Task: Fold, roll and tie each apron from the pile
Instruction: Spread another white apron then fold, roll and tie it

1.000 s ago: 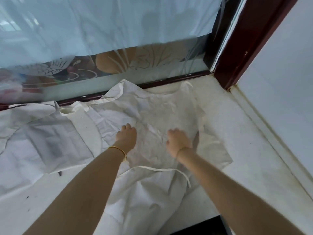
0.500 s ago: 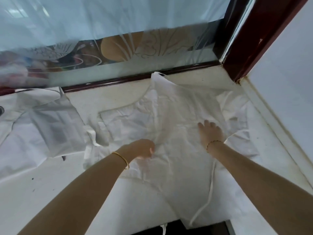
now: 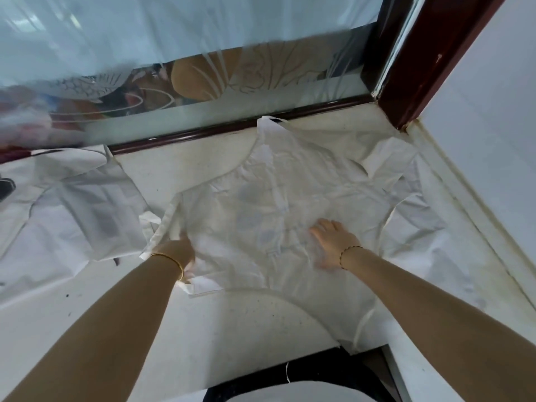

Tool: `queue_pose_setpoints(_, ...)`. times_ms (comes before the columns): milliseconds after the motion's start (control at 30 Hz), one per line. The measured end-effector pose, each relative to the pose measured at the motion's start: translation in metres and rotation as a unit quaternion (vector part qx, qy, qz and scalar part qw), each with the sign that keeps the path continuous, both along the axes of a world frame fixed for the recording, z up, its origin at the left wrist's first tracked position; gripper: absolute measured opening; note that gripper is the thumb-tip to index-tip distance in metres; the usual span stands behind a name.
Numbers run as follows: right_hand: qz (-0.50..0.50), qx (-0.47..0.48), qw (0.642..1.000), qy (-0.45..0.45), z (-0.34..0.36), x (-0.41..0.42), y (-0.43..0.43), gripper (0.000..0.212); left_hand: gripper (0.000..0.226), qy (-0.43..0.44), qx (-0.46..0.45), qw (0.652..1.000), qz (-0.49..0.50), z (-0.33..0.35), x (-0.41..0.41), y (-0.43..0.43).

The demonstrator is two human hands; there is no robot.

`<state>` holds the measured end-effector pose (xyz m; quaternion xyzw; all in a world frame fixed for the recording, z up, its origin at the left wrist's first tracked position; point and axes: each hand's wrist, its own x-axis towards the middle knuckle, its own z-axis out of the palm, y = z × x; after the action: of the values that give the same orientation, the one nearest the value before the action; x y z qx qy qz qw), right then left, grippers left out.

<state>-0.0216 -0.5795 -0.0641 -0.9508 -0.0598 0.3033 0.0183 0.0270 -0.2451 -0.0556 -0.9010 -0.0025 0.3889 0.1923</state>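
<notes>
Apron [image 3: 278,216] now spread flatter, white, creased.

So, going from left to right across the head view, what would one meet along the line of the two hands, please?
Pile of aprons → left hand, gripping the spread apron's left edge → right hand, lying flat on that apron → white wall.

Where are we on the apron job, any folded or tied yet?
Early. Done: one apron lies spread out on the white counter. In hand: the right hand presses flat on it while the left hand holds its left edge; no fold shows yet. Left: folding, rolling and tying this one, then the pile at the left. No tied roll is in view.
</notes>
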Motion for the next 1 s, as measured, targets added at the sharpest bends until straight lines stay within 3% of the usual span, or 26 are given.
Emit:
queue_pose_setpoints(67,-0.011,0.006,1.0,0.015,0.0,0.002,-0.003,0.088,0.034,-0.029,0.039,0.992,-0.115,0.006,0.0,0.0)
queue_pose_setpoints(100,-0.017,0.007,1.0,0.019,0.0,0.003,-0.002,0.088,0.029,-0.074,0.011,0.987,-0.145,0.009,-0.001,-0.011)
queue_pose_setpoints(167,-0.028,0.013,0.999,0.017,0.001,0.006,0.004,0.085,0.027,-0.101,-0.136,0.968,-0.186,0.017,-0.003,-0.044)
queue_pose_setpoints(233,-0.038,0.018,0.999,0.017,0.002,0.009,0.007,0.081,0.037,0.013,-0.269,0.939,-0.215,0.021,-0.01,-0.076)
queue_pose_setpoints(300,-0.045,0.022,0.999,0.02,0.001,0.009,0.007,0.079,0.054,0.088,-0.268,0.925,-0.255,0.015,-0.022,-0.095)
queue_pose_setpoints(400,-0.057,0.03,0.998,0.026,0.001,0.008,0.008,0.078,0.072,0.058,-0.196,0.913,-0.353,0.001,-0.031,-0.099)
queue_pose_setpoints(567,-0.059,0.058,0.997,0.004,0.008,-0.008,0.028,0.07,0.025,0.06,-0.256,0.902,-0.344,-0.006,-0.025,-0.093)
queue_pose_setpoints(700,-0.061,0.116,0.991,0.008,0.014,-0.027,0.058,0.092,0.013,0.021,-0.323,0.911,-0.254,0.001,-0.018,-0.096)
queue_pose_setpoints(800,-0.061,0.036,0.997,-0.032,0.011,-0.037,0.071,0.1,0.011,-0.061,-0.386,0.906,-0.163,0.019,-0.003,-0.097)
queue_pose_setpoints(900,-0.092,-0.031,0.991,-0.09,0.016,-0.033,0.064,0.068,0.011,-0.127,-0.399,0.895,-0.154,0.035,0.011,-0.094)
queue_pose_setpoints(1000,-0.134,-0.032,0.988,-0.069,0.035,-0.017,0.04,0.038,0.01,-0.177,-0.322,0.898,-0.243,0.045,0.019,-0.087)
